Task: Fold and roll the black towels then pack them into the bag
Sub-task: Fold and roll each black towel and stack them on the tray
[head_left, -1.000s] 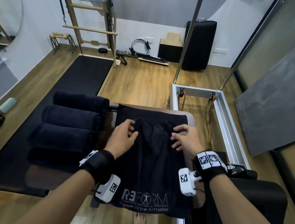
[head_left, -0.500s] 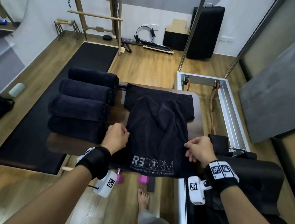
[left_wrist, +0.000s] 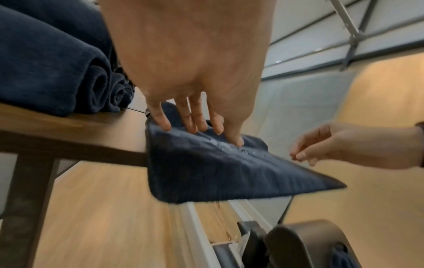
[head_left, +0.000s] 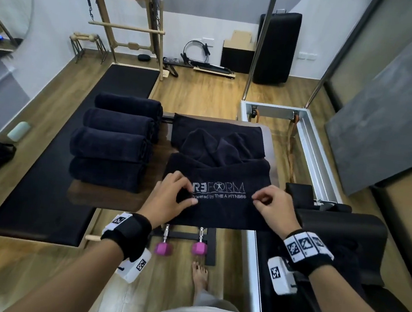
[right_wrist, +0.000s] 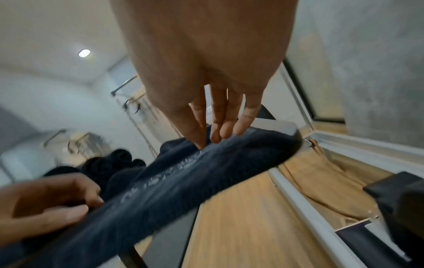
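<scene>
Head view shows the left hand [head_left: 169, 198] and right hand [head_left: 274, 208] pinching the black towel [head_left: 222, 183] near its printed logo, on the table [head_left: 87, 193]. Soft and limp, it looks best taken at corners outside both pinches.

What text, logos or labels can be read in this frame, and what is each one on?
"REFORM", white lettering with a small figure inside the O: on the black towel held by both hands.
"Powered by THE A FITNESS": same towel, just beneath.
Wristband markers: black-and-white square patterns, no words.
In both wrist views the towel's lettering is too blurred to read.
</scene>
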Motion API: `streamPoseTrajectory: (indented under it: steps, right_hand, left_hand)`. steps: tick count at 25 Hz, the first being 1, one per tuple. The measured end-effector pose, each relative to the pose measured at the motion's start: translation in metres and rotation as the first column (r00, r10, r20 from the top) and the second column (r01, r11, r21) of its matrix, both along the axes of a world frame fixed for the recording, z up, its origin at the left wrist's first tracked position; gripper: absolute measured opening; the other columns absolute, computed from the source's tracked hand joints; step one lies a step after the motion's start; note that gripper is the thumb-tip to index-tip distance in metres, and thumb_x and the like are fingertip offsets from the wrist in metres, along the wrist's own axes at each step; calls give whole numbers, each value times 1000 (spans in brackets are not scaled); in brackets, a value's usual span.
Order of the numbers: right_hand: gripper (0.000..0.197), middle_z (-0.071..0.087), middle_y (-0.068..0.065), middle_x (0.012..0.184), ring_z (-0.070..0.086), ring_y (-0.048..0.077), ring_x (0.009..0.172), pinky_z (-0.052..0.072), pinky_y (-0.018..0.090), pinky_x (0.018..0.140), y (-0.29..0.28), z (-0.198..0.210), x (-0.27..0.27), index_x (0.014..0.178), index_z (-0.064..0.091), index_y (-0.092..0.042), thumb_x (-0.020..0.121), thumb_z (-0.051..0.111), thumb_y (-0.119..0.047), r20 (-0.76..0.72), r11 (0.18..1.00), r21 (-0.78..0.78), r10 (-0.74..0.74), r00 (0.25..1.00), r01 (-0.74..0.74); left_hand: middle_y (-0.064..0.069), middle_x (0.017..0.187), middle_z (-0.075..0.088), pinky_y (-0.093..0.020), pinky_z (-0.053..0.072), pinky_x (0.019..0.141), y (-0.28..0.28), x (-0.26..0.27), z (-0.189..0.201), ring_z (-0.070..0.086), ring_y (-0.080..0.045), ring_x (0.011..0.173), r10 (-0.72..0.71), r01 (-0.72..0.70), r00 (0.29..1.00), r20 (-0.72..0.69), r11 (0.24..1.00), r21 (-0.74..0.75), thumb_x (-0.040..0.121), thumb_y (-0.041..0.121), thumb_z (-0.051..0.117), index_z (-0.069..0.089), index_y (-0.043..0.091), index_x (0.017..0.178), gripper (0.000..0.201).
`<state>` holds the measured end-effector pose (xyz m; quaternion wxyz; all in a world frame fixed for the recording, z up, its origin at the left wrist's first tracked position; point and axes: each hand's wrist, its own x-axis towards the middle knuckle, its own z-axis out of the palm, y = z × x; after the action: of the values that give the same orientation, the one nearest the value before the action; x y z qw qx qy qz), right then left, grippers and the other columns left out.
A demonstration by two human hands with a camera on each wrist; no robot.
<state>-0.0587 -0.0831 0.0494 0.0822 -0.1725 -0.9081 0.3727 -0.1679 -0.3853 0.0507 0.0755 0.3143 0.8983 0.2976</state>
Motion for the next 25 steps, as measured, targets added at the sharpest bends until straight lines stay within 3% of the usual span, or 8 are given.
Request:
streamPoseTrajectory:
  steps: [5, 8, 10, 15, 18, 20, 22, 25]
  right_hand:
    - [20, 59, -10, 91, 56, 13, 92, 52, 35, 86, -7, -14, 31, 94, 75, -24, 80, 89, -28, 32, 981, 150, 117, 993, -120]
    - [48, 55, -10, 104, 50, 11, 101, 46, 28, 89, -9, -16, 40, 110, 69, -25, 72, 93, -43, 43, 957, 218, 186, 982, -191]
    - [50, 52, -8, 108, 49, 14, 102, 48, 34, 91, -11, -18, 43, 109, 65, -24, 70, 94, -36, 70, 924, 302, 225, 972, -236]
    - [23, 54, -9, 107, 52, 14, 103, 51, 38, 91, -4, -16, 39, 102, 70, -22, 85, 85, -26, 104, 923, 270, 257, 961, -276]
    - [10, 60, -12, 100, 57, 10, 97, 52, 39, 85, 1, -8, 32, 104, 65, -28, 97, 70, -22, 65, 935, 206, 283, 957, -290]
    - [23, 60, -15, 93, 57, 5, 91, 49, 30, 77, 3, 0, 26, 103, 55, -37, 98, 62, -17, 46, 953, 165, 249, 967, -253]
    - [33, 59, -13, 91, 58, 4, 91, 46, 24, 76, 9, 10, 15, 106, 51, -40, 94, 62, -10, -2, 973, 117, 200, 980, -199]
    - [33, 66, -7, 97, 64, 10, 95, 52, 28, 86, 28, 25, -11, 105, 62, -29, 90, 64, 0, -137, 993, -11, 113, 984, -116]
  left_hand:
    - [11, 110, 46, -36, 40, 93, -19, 24, -20, 43, -14, 104, -86, 48, 987, -134, 962, -269, 64, 73, 84, 54, 26, 102, 67]
    - [12, 117, 46, -33, 40, 95, -23, 26, -24, 45, -15, 110, -84, 22, 980, -180, 947, -321, 72, 48, 89, 53, 28, 108, 55]
    - [15, 115, 50, -32, 41, 93, -26, 22, -22, 47, -12, 110, -99, 55, 982, -161, 963, -262, 78, 29, 88, 58, 29, 102, 39]
    - [12, 101, 70, -38, 53, 87, -34, 7, -13, 64, -9, 97, 15, -21, 997, 72, 996, 81, 96, 24, 77, 77, 19, 102, 7]
    - [6, 92, 68, -38, 53, 78, -28, 0, -4, 63, -8, 85, 59, -92, 985, 163, 976, 198, 110, 24, 54, 65, 25, 106, 12]
    - [7, 88, 61, -33, 47, 72, -19, -5, 2, 57, -5, 78, 55, -109, 978, 201, 958, 267, 113, 30, 44, 56, 31, 107, 14]
    - [13, 105, 62, -24, 45, 83, -9, -14, 8, 57, 5, 99, 60, -142, 961, 268, 945, 296, 110, 42, 50, 50, 35, 113, 7]
    - [15, 127, 56, -11, 39, 96, 3, -36, 17, 49, 7, 123, 60, -135, 965, 255, 948, 288, 104, 39, 64, 42, 36, 123, 30]
